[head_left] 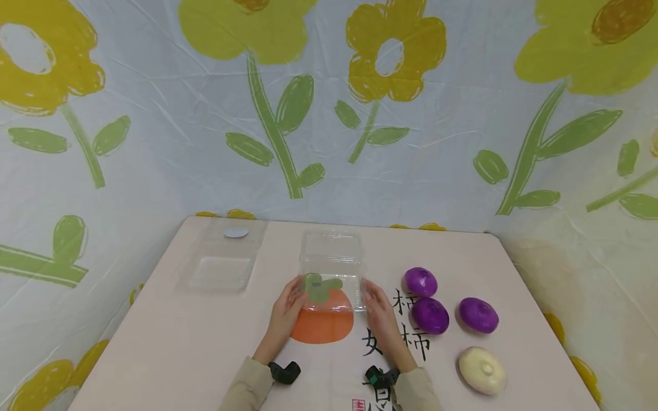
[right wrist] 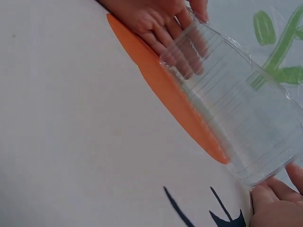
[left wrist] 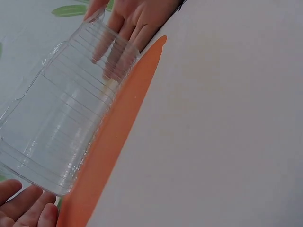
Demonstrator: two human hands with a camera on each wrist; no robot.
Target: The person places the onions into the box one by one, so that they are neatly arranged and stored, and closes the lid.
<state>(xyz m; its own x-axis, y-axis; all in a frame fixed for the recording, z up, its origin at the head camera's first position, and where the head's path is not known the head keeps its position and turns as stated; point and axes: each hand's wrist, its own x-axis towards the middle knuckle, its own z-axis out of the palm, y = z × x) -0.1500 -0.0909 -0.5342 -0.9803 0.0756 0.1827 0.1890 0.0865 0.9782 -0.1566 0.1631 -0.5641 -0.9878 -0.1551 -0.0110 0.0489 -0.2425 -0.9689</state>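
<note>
A clear plastic clamshell box (head_left: 331, 302) is held between both hands in the middle of the table, its lid (head_left: 331, 245) tipped back away from the person. My left hand (head_left: 288, 302) grips the box's left side. On the right side, my right hand (head_left: 379, 311) holds it, with the thumb near the rim and the fingers along the wall. Through the transparent wall of the box (left wrist: 61, 109), the left wrist view shows the right hand's fingers (left wrist: 125, 42). Nothing is visible inside the box.
Another clear clamshell box (head_left: 218, 274), lid back with a white round label (head_left: 236, 232), stands at the back left. Several purple onions (head_left: 430, 315) lie to the right, with a pale, flattened round vegetable (head_left: 482, 371) nearer the front. A printed orange persimmon (head_left: 324, 328) marks the tablecloth.
</note>
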